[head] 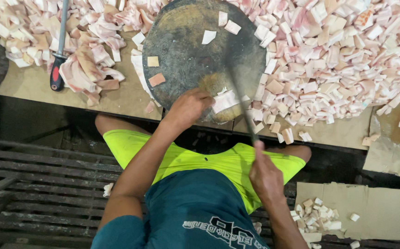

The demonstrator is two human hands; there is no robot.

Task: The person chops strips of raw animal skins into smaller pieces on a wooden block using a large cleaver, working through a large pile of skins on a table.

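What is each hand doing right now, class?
Left hand: closed on a strip of pork fat on the round chopping block.
Right hand: closed around a knife.

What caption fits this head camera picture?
Left hand pins pale pork strip on round dark chopping block; right hand swings blurred knife.

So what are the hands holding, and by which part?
The right hand grips a knife by its handle end. The left hand presses a meat strip at its near end.
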